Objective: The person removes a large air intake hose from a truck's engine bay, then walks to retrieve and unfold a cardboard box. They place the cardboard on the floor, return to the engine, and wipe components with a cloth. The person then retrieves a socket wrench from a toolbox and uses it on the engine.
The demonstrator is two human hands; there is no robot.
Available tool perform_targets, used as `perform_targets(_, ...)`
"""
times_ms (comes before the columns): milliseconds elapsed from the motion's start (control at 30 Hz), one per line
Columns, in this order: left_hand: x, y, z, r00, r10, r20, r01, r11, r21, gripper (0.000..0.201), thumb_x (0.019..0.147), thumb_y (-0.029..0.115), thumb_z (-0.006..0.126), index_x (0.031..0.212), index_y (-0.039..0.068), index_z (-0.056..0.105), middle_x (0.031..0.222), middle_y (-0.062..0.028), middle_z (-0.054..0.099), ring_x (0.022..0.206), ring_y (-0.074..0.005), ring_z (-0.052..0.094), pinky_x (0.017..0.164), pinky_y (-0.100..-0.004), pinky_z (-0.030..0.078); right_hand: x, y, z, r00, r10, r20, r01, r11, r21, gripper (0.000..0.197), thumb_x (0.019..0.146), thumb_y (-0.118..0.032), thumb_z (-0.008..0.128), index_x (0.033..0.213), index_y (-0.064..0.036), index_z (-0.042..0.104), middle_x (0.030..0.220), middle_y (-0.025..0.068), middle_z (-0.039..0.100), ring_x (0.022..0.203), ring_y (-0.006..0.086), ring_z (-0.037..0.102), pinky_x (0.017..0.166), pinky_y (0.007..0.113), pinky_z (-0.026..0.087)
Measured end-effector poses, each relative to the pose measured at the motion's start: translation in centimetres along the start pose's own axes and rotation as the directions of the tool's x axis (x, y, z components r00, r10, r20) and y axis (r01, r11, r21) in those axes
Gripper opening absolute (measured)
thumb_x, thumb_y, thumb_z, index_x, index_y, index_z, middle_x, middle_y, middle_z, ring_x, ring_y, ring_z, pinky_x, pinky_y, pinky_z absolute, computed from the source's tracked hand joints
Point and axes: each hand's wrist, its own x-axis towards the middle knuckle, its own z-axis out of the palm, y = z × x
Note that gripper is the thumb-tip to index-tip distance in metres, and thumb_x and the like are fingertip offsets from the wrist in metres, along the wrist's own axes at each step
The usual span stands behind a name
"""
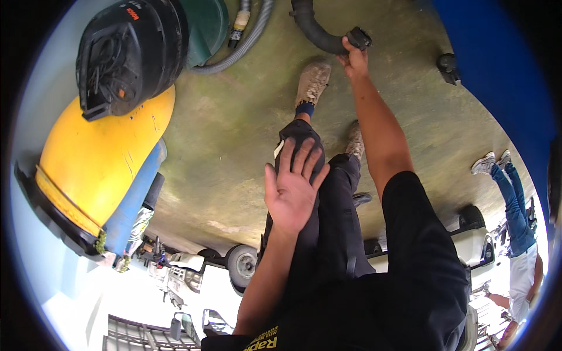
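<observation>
My right hand (354, 60) reaches out ahead, its fingers closed around a thick black hose (319, 34) close to the hose's end. A dark fitting (358, 38) sits on that end, just beyond my fingertips. The rest of the hose curves away and leaves the top of the picture. My left hand (293, 193) hangs in front of my legs, palm upturned and fingers spread, with nothing in it. Dark smudges mark its fingers.
At the left are a black vacuum cleaner (132, 58), a yellow drum (108, 158), a blue barrel (136, 193) and a green bin (209, 29). A grey corrugated hose (249, 50) lies on the floor. A blue surface (497, 64) borders the right, where a person (515, 210) stands near parked vehicles.
</observation>
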Motion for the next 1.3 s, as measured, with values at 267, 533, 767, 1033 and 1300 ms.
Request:
perform_targets(267,1.3,3.5,-0.4,0.997,-0.046,0.067,0.039,0.993,0.115,0.069,0.105,0.058,0.03,0.159,0.015,0.026,0.162,-0.0176,0.032,0.149,-0.034,0.031,0.121,-0.0563,0.023,4.3,3.2,2.4,0.994,0.101,-0.052,-0.106,0.989,-0.106,0.064,0.089,-0.018,0.08,0.142,-0.0098,0.044,0.142,0.0094,0.052,0.13,0.0321,0.052,0.109,0.054,0.043)
perform_targets(533,3.6,6.7,0.7,0.978,-0.202,0.05,0.179,0.938,0.298,0.069,0.105,0.053,0.04,0.158,0.011,0.028,0.163,-0.0165,0.028,0.15,-0.031,0.027,0.123,-0.0515,0.023,-1.9,3.9,-8.2,0.981,-0.176,-0.079,0.085,0.762,-0.642,0.049,0.09,-0.017,0.068,0.136,-0.0012,0.058,0.116,0.0149,0.07,0.099,0.0266,0.068,0.083,0.042,0.055)
perform_targets(767,-0.4,13.4,-0.9,0.961,-0.201,0.189,0.069,0.839,0.54,0.069,0.105,0.042,0.048,0.159,0.006,0.025,0.164,-0.02,0.026,0.151,-0.0354,0.027,0.125,-0.0527,0.02,-38.7,1.0,-10.5,0.952,-0.303,-0.052,0.158,0.626,-0.764,0.037,0.082,-0.018,0.064,0.116,-0.0053,0.07,0.107,0.0233,0.07,0.102,0.0402,0.067,0.089,0.047,0.053)
perform_targets(1033,2.1,24.5,4.9,0.885,-0.466,0.012,-0.118,-0.199,0.973,0.081,0.1,0.066,0.037,0.16,0.014,0.025,0.154,-0.0121,0.047,0.144,-0.0356,0.041,0.119,-0.0565,0.031,-77.5,10.9,-18.7,0.392,-0.464,-0.794,0.301,0.88,-0.366,0.03,0.09,-0.012,0.058,0.119,-0.0074,0.066,0.109,0.0192,0.071,0.104,0.0382,0.067,0.089,0.048,0.054)
perform_targets(1300,-19.4,-2.8,-5.1,0.519,-0.698,-0.494,-0.854,-0.445,-0.269,0.063,0.096,0.051,0.047,0.142,0.007,0.043,0.133,-0.0174,0.058,0.123,-0.0341,0.054,0.104,-0.0521,0.042,-104.7,53.1,0.1,-0.252,0.634,-0.731,0.454,0.744,0.49,0.033,0.085,-0.009,0.065,0.117,-0.009,0.068,0.099,0.0137,0.074,0.092,0.031,0.071,0.082,0.043,0.056)
